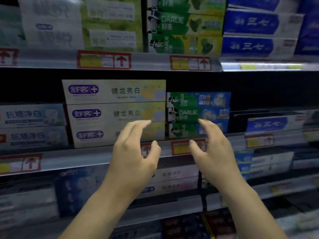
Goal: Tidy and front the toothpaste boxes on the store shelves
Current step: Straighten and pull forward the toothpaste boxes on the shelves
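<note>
**Q:** Your left hand point(134, 152), what's its state?

**A:** It's released, with the fingers loosely spread and grasping nothing. You have it at lower centre of the frame, in front of the white toothpaste boxes point(114, 102), which are stacked three high on the middle shelf point(86, 157). I can't tell whether your fingertips touch the lowest box.

**Q:** And your right hand point(212, 149)?

**A:** That one is released too, thumb held apart, just right of centre. Its fingertips overlap the green-and-blue Darlie boxes point(198, 100), which are also three high and sit just beside the white stack. A red-framed price tag point(180, 148) shows between your thumbs on the shelf rail.
</note>
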Demonstrator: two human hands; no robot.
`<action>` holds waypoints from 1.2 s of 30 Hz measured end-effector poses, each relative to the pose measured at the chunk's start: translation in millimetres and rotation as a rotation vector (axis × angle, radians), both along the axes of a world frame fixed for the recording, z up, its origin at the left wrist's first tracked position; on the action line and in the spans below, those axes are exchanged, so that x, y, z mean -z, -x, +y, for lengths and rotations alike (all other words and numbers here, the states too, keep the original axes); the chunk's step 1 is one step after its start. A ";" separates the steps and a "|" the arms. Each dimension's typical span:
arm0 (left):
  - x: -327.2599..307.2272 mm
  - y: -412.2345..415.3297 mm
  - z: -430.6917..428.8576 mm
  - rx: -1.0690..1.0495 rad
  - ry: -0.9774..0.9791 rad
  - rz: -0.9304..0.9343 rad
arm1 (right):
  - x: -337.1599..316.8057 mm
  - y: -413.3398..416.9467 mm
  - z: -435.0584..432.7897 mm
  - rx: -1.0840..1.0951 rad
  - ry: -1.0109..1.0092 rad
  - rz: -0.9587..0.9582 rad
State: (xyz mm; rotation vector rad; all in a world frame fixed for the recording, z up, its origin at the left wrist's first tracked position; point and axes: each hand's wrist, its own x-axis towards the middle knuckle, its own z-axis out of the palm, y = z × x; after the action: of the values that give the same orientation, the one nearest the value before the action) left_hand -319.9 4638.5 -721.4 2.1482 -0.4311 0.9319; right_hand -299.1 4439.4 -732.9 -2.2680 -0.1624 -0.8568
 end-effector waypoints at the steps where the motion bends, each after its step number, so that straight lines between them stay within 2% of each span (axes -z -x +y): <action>1: 0.7 -2.4 -6.9 0.024 0.016 0.015 | 2.5 -1.0 -9.1 0.017 -0.010 0.011; 9: 6.4 -23.4 -58.6 0.153 0.098 0.173 | 9.2 -19.6 -61.2 0.167 -0.180 -0.055; 16: 0.6 -32.7 -83.8 0.041 0.053 0.167 | 14.9 -40.4 -60.3 0.164 -0.255 -0.096; 23: -2.1 -40.9 -98.7 -0.012 0.009 0.284 | 17.3 -49.3 -57.5 0.159 -0.334 -0.160; 36: 6.9 -41.7 -103.0 -0.013 0.174 0.123 | 16.3 -49.7 -68.1 0.116 -0.367 -0.143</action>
State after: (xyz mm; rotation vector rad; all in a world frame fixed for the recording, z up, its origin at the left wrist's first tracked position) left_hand -278.2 4535.4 -728.2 2.0379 -0.2658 0.8080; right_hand -249.4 4371.3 -749.2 -1.8890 0.0599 -1.0185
